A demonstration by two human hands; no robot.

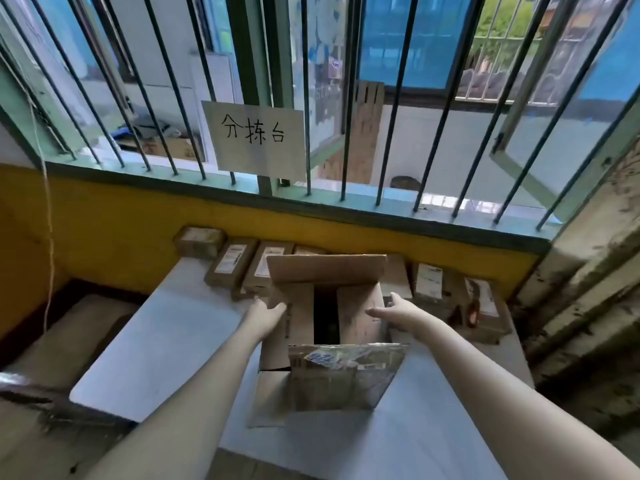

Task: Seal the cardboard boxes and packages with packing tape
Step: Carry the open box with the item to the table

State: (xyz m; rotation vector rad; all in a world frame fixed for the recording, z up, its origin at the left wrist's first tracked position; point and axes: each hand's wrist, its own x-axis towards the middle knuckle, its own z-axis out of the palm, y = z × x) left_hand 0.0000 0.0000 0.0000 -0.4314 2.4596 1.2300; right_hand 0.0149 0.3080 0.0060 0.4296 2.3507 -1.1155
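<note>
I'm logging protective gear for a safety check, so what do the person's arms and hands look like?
Both arms are bare as far as the frame shows: no sleeve on the left forearm or right forearm. The left hand and right hand wear no gloves, and no watch, bracelet or ring is visible.

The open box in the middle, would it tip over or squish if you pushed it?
The box probably slides rather than tips: it sits flat on the smooth white table. Its flaps likely bend easily, being thin cardboard standing loose. Weight is unclear; the inside is too dark to see.
</note>
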